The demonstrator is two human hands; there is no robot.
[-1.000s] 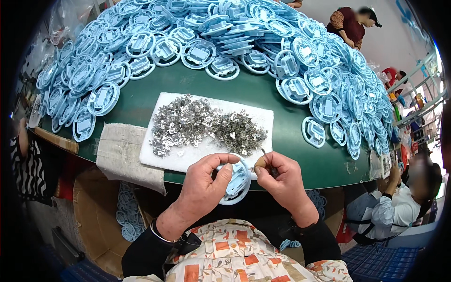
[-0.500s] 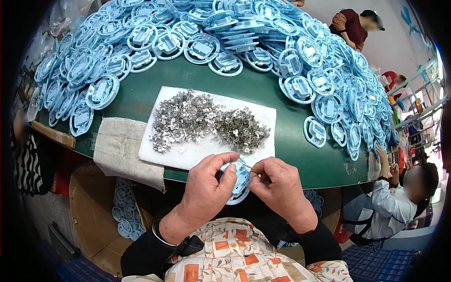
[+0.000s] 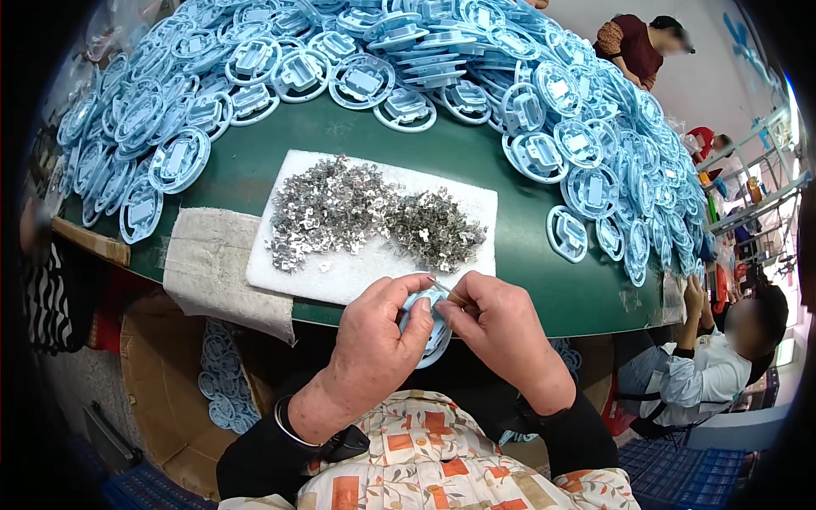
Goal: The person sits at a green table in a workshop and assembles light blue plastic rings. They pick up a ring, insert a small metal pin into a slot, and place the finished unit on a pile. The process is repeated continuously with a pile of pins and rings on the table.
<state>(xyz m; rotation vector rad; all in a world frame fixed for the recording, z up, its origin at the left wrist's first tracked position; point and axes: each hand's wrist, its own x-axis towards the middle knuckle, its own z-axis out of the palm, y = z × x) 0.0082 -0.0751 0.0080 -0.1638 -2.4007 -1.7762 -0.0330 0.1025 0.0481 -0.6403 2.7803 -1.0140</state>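
My left hand (image 3: 371,340) is closed on a light blue round plastic part (image 3: 436,347), its thumb and forefinger pinching the rim just in front of the table edge. In my right hand (image 3: 508,338) is a thin pointed tool (image 3: 451,294), gripped between thumb and fingers. Its tip meets the upper rim of the part beside my left fingertip; whether a small metal piece sits there is too small to tell. Beyond my hands, a white foam board (image 3: 374,281) bears two heaps of small silvery metal clips (image 3: 327,211).
A large heap of similar blue round parts (image 3: 364,82) curves round the far side of the green table (image 3: 529,255). Left of the board lies a grey cloth (image 3: 210,257). Below, a cardboard box (image 3: 161,382) holds more blue parts. A seated co-worker (image 3: 704,365) is at the right.
My right thumb and fingers have shifted slightly left and over the part, bringing the tool with them. My left hand keeps its hold. The whole view has moved a little.
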